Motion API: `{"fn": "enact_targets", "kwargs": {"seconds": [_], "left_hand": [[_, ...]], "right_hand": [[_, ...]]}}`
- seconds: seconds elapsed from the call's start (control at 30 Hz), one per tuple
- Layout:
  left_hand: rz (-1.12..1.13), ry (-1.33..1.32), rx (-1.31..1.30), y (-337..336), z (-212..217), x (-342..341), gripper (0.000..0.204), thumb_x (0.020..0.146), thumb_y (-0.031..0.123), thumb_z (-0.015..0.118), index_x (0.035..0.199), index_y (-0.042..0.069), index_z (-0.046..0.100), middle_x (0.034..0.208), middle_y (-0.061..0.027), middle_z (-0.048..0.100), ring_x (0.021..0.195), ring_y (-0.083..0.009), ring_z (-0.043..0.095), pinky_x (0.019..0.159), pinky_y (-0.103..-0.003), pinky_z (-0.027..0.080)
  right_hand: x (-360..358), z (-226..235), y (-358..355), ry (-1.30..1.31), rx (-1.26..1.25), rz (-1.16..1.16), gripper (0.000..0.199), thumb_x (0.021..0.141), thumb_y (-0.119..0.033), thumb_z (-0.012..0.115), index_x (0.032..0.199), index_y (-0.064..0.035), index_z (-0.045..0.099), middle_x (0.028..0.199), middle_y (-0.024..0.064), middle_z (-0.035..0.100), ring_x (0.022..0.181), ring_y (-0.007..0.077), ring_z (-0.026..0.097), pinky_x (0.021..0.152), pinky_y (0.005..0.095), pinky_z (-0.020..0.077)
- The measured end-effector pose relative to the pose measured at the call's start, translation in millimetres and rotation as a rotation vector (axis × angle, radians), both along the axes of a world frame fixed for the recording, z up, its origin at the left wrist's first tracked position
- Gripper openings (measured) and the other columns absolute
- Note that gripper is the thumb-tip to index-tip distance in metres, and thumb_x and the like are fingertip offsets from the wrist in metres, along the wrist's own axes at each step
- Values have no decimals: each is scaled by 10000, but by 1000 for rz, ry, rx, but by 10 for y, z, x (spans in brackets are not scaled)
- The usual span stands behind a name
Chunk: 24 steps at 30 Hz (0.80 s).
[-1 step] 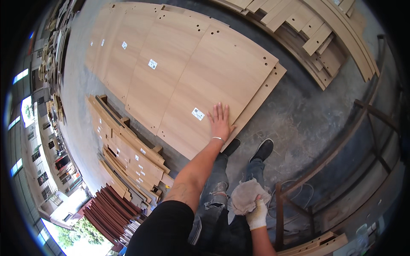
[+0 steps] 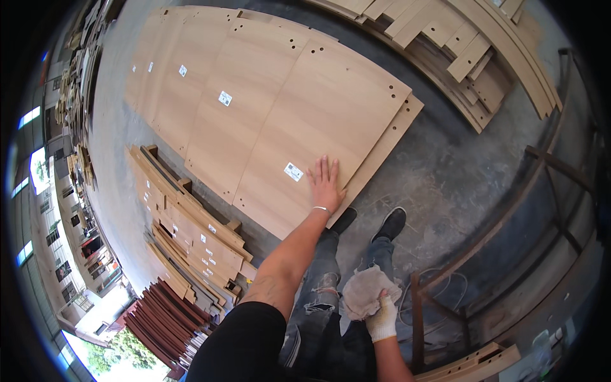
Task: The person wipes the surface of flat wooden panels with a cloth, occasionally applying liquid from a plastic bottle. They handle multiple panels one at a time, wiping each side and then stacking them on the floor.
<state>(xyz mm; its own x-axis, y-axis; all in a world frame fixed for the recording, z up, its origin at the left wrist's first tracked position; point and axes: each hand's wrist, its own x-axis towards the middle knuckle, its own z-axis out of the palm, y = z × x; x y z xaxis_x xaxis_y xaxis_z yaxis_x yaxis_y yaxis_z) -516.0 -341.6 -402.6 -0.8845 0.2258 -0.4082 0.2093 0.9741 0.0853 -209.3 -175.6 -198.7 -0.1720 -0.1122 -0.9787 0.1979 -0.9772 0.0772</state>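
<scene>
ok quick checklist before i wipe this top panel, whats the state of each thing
1. Left hand flat on the wood panel, near its close edge: ok.
2. Right hand, in a white glove, gripping the rag: ok.
3. Rag at the panel: not ok, it is held low by the knees, apart from the board.
4. Panel face free of loose items: ok, only a small white sticker beside the left hand.
5. Feet: ok, both black shoes on the concrete floor by the stack's edge.
6. Dust on the panel: cannot tell.
</scene>
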Motion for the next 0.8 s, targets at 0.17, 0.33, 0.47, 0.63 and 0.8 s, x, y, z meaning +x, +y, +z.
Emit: {"fn": "enact_targets", "kwargs": {"seconds": [0.17, 0.33, 0.47, 0.63, 0.8], "left_hand": [[-9, -109, -63, -49, 151, 3, 1187, 774, 497, 840, 1696, 183, 162, 1763, -200, 37, 1629, -403, 12, 1235, -730, 49], [-42, -167, -165, -11, 192, -56, 1217, 788, 514, 821, 1706, 190, 90, 1765, -206, 5, 1631, -401, 0, 1225, -745, 68], [-102, -264, -213, -49, 346, -125, 1132, 855, 566, 752, 1709, 213, 99, 1775, -171, 4, 1633, -391, 5, 1213, -753, 131], [166, -216, -9, -757, 363, 11, 1053, 842, 461, 813, 1677, 208, 224, 1758, -191, 77, 1621, -395, 80, 1190, -744, 225], [976, -199, 5, -1834, 326, 268, 949, 853, 344, 825, 1632, 154, 317, 1736, -202, 170, 1592, -394, 204, 1213, -696, 243]], "right_hand": [[-30, -58, -68, -16, 43, -5, 537, 1042, -315, 663, 1494, -70, 505, 1457, 125, 592, 1337, 340, 573, 1130, 529, 469], [-29, -72, -44, -21, 37, 18, 547, 1040, -333, 664, 1496, -75, 506, 1462, 123, 590, 1340, 335, 571, 1132, 532, 467], [-22, -101, -14, 8, 17, 56, 595, 1030, -391, 663, 1505, -73, 497, 1479, 113, 582, 1374, 343, 543, 1160, 546, 434], [-120, -105, -67, 79, -3, 97, 577, 1050, -380, 614, 1525, -82, 475, 1512, 126, 554, 1392, 355, 527, 1167, 561, 422], [-293, -7, -176, 72, 20, 184, 574, 1056, -392, 594, 1526, -83, 479, 1523, 137, 542, 1404, 367, 512, 1174, 563, 409]]}}
